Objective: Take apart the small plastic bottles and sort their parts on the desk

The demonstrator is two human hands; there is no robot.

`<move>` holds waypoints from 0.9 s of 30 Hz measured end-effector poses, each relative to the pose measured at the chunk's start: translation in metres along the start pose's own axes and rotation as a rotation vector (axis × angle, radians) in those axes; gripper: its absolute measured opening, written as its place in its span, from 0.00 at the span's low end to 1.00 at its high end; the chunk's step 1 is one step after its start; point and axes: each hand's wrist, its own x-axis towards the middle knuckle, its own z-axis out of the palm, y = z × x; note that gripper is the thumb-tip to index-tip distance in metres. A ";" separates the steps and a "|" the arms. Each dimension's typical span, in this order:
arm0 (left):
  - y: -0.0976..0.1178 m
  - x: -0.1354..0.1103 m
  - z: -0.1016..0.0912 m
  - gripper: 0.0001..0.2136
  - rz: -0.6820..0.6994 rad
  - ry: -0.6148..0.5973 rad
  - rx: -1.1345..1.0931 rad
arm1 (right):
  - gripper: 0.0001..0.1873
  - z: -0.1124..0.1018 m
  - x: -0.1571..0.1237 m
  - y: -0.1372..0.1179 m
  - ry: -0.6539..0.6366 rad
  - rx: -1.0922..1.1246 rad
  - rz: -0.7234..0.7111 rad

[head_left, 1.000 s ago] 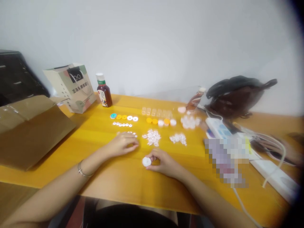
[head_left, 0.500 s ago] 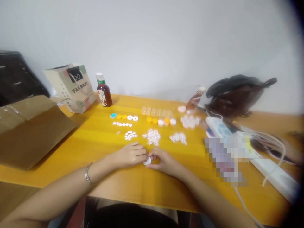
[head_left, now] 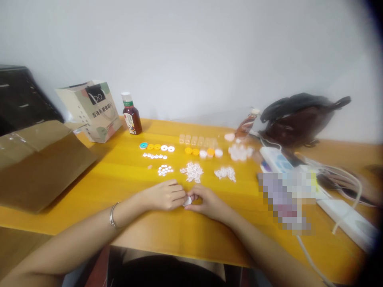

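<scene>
Both my hands meet over the yellow table [head_left: 89,187] near its front. My right hand [head_left: 206,202] pinches a small white round cap [head_left: 187,201] between thumb and fingers. My left hand [head_left: 164,195], bracelet on the wrist, has its fingertips closed against the same cap from the left. Just beyond the hands lie small heaps of tiny white parts [head_left: 191,172], and behind those a row of coloured rings [head_left: 157,147] and yellow, white and orange caps [head_left: 203,152].
A brown cardboard box [head_left: 42,167] lies at the left, with a paper bag [head_left: 92,109] and a dark sauce bottle [head_left: 131,114] behind it. A dark handbag [head_left: 299,117], a power strip [head_left: 277,159] and white cables [head_left: 344,187] crowd the right side.
My left hand came back from the small white parts toward me and joined the right hand at the cap. The right hand stayed put with the cap turned down between the fingers.
</scene>
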 end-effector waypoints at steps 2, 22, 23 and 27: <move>0.000 0.000 0.000 0.07 0.006 -0.017 0.020 | 0.09 0.000 0.000 0.001 -0.006 -0.002 0.006; -0.003 0.002 0.003 0.05 -0.008 0.017 0.029 | 0.09 0.002 0.004 0.007 0.034 -0.007 0.031; -0.003 0.002 0.004 0.05 -0.026 0.014 0.015 | 0.09 0.002 0.004 0.007 0.037 -0.010 0.035; -0.003 0.004 0.010 0.07 -0.115 0.015 -0.084 | 0.08 0.002 0.003 0.007 0.039 -0.013 0.048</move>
